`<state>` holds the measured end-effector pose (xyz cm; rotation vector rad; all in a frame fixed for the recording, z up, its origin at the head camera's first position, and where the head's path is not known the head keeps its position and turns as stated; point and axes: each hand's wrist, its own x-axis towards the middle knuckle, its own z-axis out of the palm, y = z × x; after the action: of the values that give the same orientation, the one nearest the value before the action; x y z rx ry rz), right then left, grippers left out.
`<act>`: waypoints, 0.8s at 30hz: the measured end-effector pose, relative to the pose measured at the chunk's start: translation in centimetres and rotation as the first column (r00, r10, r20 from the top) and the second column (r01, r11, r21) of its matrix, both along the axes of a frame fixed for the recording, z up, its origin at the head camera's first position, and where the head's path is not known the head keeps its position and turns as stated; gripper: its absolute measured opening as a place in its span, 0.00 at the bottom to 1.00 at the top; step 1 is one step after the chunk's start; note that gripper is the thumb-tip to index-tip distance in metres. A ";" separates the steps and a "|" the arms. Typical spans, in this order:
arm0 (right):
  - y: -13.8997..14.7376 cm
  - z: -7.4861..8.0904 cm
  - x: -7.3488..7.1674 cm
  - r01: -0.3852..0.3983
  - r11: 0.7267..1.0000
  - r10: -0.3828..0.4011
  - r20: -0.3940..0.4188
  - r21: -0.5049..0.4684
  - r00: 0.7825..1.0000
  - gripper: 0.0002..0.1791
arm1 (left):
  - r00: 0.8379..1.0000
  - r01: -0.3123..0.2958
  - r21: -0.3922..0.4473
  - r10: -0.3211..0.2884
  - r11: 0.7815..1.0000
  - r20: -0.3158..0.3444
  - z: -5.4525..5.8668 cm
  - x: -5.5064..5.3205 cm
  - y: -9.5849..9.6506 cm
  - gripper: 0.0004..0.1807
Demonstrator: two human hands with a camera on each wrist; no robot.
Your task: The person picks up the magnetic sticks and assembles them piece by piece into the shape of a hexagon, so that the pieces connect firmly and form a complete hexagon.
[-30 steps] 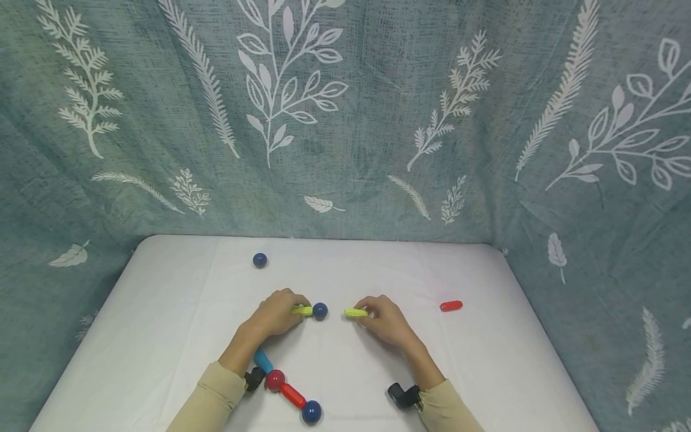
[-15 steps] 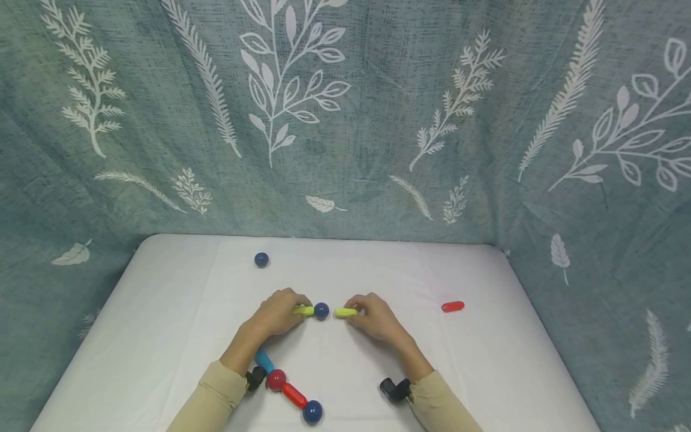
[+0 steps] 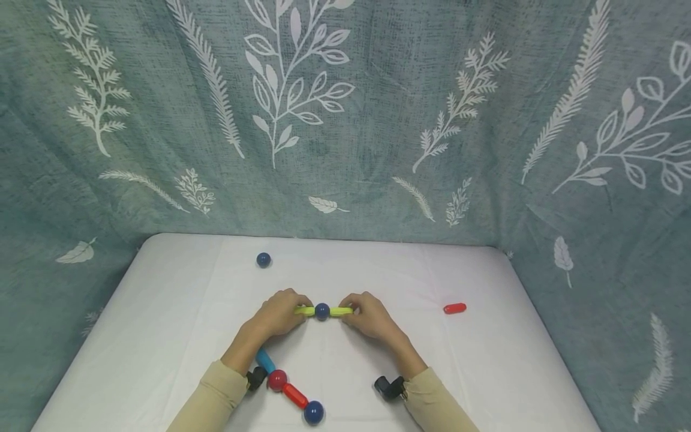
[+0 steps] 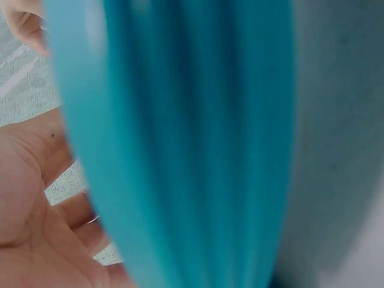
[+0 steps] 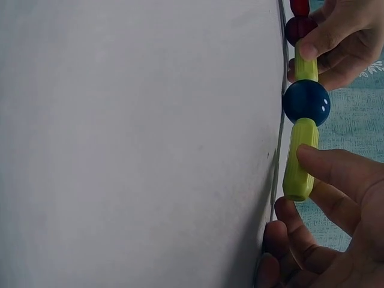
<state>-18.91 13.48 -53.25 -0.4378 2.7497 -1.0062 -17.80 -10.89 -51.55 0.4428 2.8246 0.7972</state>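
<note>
My left hand (image 3: 278,312) pinches a yellow-green ribbed rod (image 3: 305,311) whose end meets a dark blue ball (image 3: 322,311). On the ball's other side, a second yellow-green rod (image 5: 301,159) touches it, pinched between my right thumb and fingers; the right hand (image 3: 369,315) is just above the table. Beyond the left fingers, the right wrist view shows a dark red ball (image 5: 300,29) and a red rod (image 5: 299,7), which the left hand hides from the head camera. A blue ribbed rod (image 4: 186,144) fills much of the left wrist view, covering the left fingertips.
By the left wrist, the blue rod leads to a red ball (image 3: 278,380), a red rod (image 3: 294,396) and a blue ball (image 3: 314,413). Another blue ball (image 3: 263,260) lies at the back, a loose red rod (image 3: 455,308) at right. A patterned curtain (image 3: 345,120) hangs behind the white table (image 3: 189,288).
My right hand has moved left with its yellow-green rod, closing the gap until the rod meets the blue ball. The left hand has stayed nearly still.
</note>
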 end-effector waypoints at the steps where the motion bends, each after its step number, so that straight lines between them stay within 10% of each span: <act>1: 0.0 0.0 0.0 0.000 1.000 0.000 0.002 -0.001 1.000 0.10 | 1.000 -0.001 0.001 0.001 1.000 -0.001 0.0 0.0 0.0 0.12; 24: -4.5 1.6 -4.2 0.002 0.995 -0.002 0.005 -0.097 1.000 0.11 | 0.999 -0.038 -0.023 0.038 0.999 0.018 0.4 1.5 -2.9 0.12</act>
<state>-23.09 9.01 -51.61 -0.4463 2.7059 -1.1435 -16.29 -13.80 -51.15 0.3777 2.8302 0.7718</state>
